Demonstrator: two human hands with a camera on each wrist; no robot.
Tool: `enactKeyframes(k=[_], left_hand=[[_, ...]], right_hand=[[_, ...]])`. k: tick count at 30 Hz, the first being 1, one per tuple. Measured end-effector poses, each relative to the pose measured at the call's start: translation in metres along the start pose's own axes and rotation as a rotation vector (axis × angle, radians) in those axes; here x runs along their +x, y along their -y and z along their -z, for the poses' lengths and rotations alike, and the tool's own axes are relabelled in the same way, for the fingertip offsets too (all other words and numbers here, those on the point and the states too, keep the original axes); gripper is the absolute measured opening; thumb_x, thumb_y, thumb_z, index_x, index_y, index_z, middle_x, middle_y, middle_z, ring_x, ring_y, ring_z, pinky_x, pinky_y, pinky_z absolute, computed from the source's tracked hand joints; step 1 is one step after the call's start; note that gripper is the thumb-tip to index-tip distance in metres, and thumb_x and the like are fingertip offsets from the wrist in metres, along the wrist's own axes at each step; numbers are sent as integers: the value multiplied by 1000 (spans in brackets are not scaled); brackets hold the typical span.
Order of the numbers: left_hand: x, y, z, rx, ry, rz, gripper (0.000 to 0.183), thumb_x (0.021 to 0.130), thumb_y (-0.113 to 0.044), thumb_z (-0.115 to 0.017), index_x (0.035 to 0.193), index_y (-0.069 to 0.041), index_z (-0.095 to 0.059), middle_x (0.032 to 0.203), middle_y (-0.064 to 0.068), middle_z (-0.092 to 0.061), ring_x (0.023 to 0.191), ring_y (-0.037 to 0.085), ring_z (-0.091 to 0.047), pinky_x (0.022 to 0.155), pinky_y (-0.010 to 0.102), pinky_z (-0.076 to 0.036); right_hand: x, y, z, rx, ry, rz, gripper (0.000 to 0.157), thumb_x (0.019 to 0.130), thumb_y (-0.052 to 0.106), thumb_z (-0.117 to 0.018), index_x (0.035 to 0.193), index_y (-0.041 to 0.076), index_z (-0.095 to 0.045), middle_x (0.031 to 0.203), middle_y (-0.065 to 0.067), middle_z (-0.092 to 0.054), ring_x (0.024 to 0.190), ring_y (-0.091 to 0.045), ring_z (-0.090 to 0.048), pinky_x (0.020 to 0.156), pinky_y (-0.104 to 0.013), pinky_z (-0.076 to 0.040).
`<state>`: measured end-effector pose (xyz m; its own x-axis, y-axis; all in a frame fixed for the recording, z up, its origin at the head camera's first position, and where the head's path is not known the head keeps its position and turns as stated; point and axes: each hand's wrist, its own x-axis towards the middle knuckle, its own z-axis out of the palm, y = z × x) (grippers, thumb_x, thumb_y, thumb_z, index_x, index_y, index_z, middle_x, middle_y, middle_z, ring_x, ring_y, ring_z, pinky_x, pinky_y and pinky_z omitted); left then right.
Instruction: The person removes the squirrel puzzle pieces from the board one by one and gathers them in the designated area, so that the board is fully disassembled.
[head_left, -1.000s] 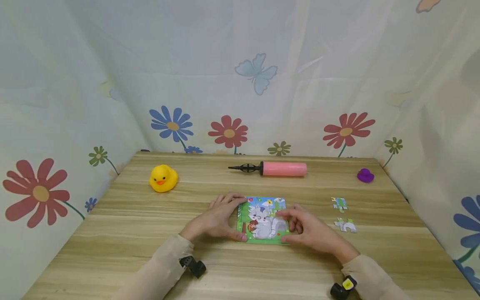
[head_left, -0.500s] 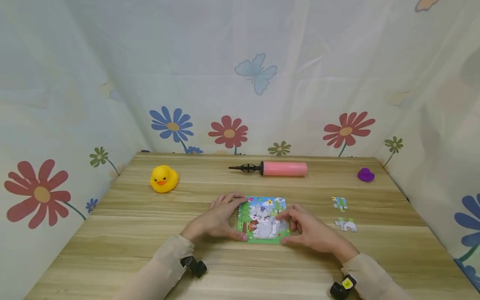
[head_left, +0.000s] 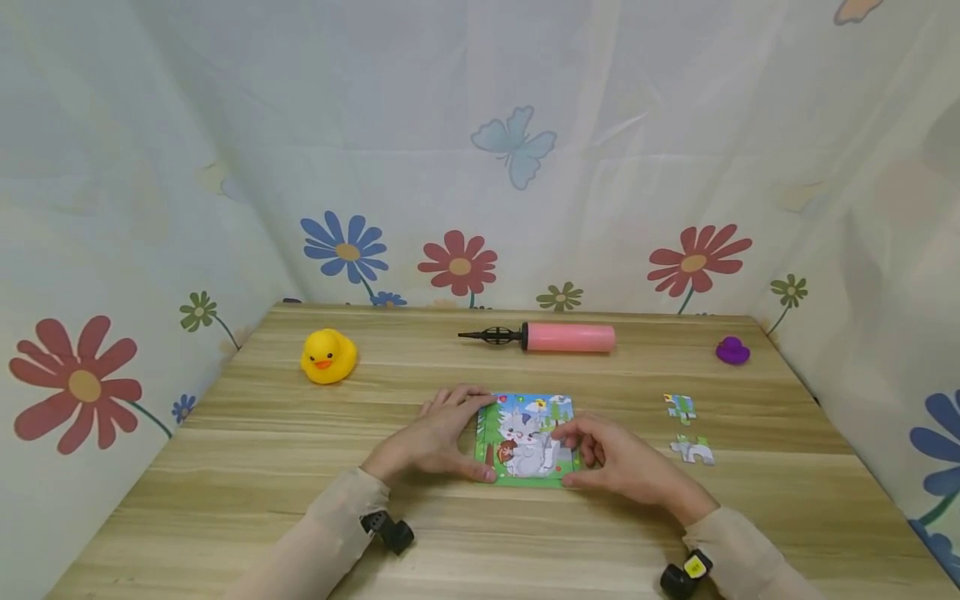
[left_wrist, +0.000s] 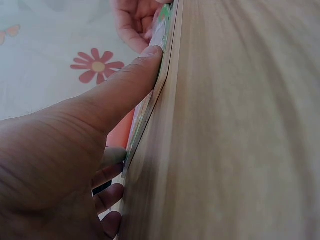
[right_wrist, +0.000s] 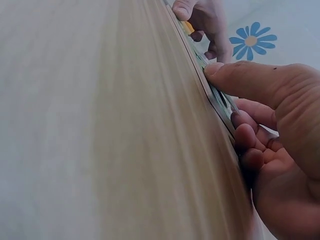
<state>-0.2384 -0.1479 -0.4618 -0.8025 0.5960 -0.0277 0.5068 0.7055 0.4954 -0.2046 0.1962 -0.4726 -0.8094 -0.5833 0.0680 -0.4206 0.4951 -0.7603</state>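
A square jigsaw puzzle board [head_left: 528,482] with a grey-and-white cartoon animal lies on the wooden table. My left hand [head_left: 441,435] holds its left side, thumb on the front corner and index finger at the back corner. At the right side, my right hand [head_left: 621,462] has its thumb on the board's front corner and its index finger bent over the picture. A puzzle piece [right_wrist: 231,103] stands slightly tilted against the right fingertips in the right wrist view. The curled fingers partly hide the board's right edge.
Two loose puzzle pieces [head_left: 681,407] lie right of the board. Behind stand a pink hand pump [head_left: 570,337] with a black nozzle, a yellow rubber duck [head_left: 328,357] at left and a small purple duck [head_left: 732,351] at right. A flower-patterned curtain [head_left: 405,167] surrounds the table.
The grey-and-white piece under my right index finger has shifted slightly, its pale edge showing more upright. Both hands stay nearly in place, and the loose pieces have not moved.
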Motion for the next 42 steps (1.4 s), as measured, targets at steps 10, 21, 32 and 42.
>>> enactKeyframes(k=[10,21,32,42], left_hand=[[0,-1,0,-5,-5,1,118,79,-63,-97,172,-15,-42,175,7,-37,153,35,-36,127,65,-31],[0,-4,2,-19,-4,-5,117,80,-61,-98,171,-12,-43,175,11,-36,154,38,-35,126,68,-31],[-1,-4,3,-23,-3,-4,118,80,-60,-98,171,-11,-42,175,12,-36,153,37,-35,126,68,-31],[-1,-4,2,-18,1,-12,117,80,-62,-97,172,-13,-42,175,10,-36,153,36,-36,126,67,-31]], right_hand=[[1,-5,3,25,15,28,55,92,25,-93,141,10,-71,100,-2,-64,86,-14,-58,72,-22,-51],[0,-10,9,47,17,31,58,95,20,-91,147,7,-68,99,-2,-66,86,-14,-59,73,-23,-52],[-4,-6,16,133,-4,-19,58,97,14,-87,150,4,-64,105,-9,-66,92,-21,-61,74,-23,-54],[-7,-2,23,104,-71,-3,60,98,14,-87,152,5,-63,117,-9,-65,97,-21,-62,78,-25,-56]])
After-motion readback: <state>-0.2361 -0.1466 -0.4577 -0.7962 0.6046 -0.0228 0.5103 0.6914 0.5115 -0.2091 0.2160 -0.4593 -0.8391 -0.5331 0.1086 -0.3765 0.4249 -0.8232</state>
